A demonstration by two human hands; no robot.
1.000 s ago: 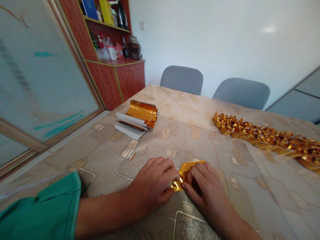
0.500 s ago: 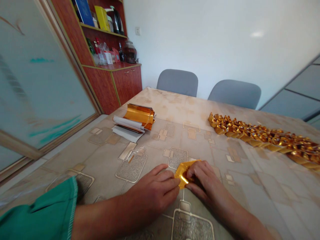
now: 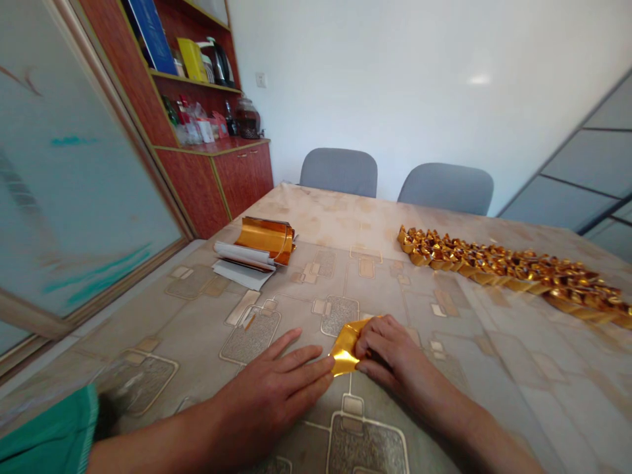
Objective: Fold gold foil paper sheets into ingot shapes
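A partly folded sheet of gold foil paper [image 3: 345, 349] lies on the table in front of me. My right hand [image 3: 388, 352] has its fingers curled over the paper's right part, pinching it and hiding that side. At the paper's left edge is my left hand [image 3: 281, 388], palm down with fingers stretched out and apart; its fingertips touch or nearly touch the edge. Farther back on the left rests a stack of curled gold foil sheets [image 3: 266, 238] with white backs. On the right stretch rows of folded gold foil pieces [image 3: 503, 266].
The table [image 3: 326, 197] has a patterned cover. Two grey chairs [image 3: 340, 171] stand along its far side. A red-brown cabinet [image 3: 241, 178] with bottles and a kettle is at the back left, beside a frosted glass door [image 3: 89, 164].
My left hand's fingers have spread and straightened, drawing slightly back from the paper. The right hand keeps its grip. The whole view has shifted a little.
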